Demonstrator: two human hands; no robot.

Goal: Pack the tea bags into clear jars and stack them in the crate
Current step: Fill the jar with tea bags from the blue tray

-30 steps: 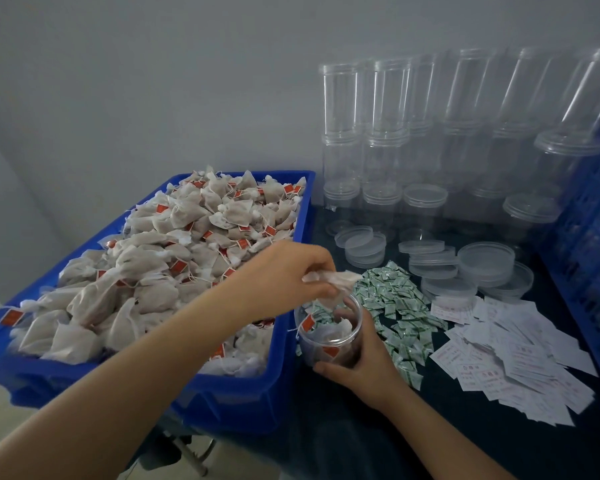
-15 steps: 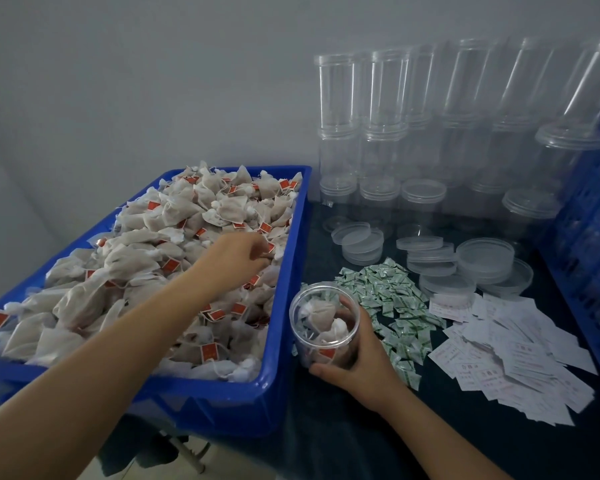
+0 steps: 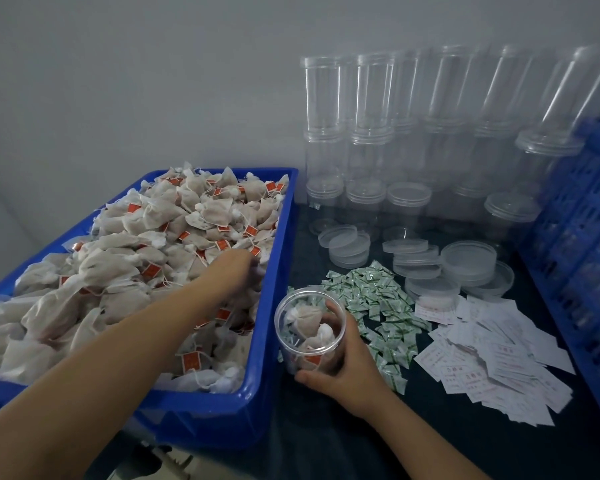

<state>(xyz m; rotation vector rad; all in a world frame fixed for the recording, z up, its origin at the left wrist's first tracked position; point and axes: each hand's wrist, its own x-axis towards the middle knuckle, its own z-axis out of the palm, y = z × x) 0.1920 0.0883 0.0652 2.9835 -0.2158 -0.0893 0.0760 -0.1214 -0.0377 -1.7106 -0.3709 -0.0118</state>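
1. My right hand [image 3: 340,368] is wrapped around the open jar [image 3: 309,330] low on the counter [image 3: 326,445], thumb at its base and fingers curled round the far wall; I see them through the clear plastic.
2. The jar stands upright and holds a few tea bags, filling it only partly.
3. My left hand [image 3: 232,268] reaches across to the left of the jar and lies on the heap of tea bags [image 3: 125,268] near the bin's right wall. Its fingertips are buried among the bags, so I cannot tell whether it has hold of one.
4. The blue bin [image 3: 274,306] that carries the heap sits just left of the jar, its wall almost touching it.
5. Just right of my right hand lies a spread of small green-and-white sachets [image 3: 371,306]; further right, a scatter of white paper slips [image 3: 492,355].
6. Beyond the sachets sit loose clear lids [image 3: 347,240], some stacked.
7. Behind the lids, against the wall, empty clear jars [image 3: 371,133] stand stacked in rows.
8. Far right of my right hand is the blue crate [image 3: 582,244], its contents blurred.
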